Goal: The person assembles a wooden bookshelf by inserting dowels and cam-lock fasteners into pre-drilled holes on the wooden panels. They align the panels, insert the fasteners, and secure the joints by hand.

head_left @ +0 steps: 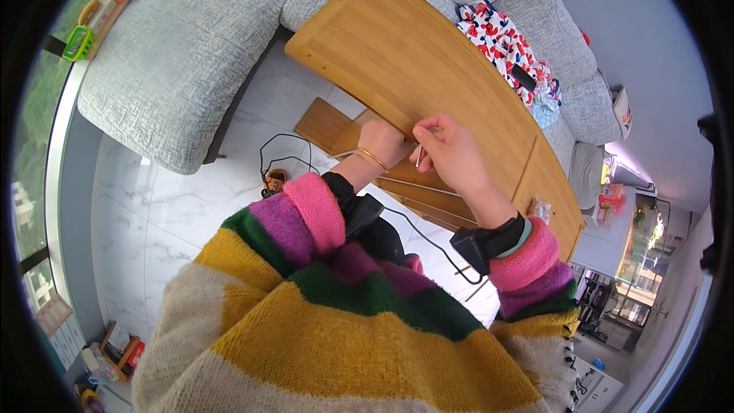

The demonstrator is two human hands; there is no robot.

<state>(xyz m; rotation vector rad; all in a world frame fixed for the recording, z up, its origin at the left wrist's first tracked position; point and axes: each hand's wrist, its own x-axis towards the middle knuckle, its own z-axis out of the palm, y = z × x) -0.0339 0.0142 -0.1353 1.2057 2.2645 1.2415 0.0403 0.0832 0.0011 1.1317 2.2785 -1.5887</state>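
My right hand [453, 154] is closed in a pinch on a thin metal rod [419, 156] that points down, just at the near edge of the wooden table [428, 53]. Right beside it on the left, my left hand [384, 143] reaches to the same edge; its fingers are hidden at the table's side. Below the tabletop, a wooden panel [325, 124] and thin metal rails show around my hands. Small dark holes mark the tabletop's left end.
A grey sofa [183, 53] wraps around the table's left and far sides. Patterned cloth [505, 42] with a black phone-like object [524, 77] lies on it. An orange tool-like object [275, 180] and a black cable rest on the marble floor. A clear bag [540, 209] sits on the table's right.
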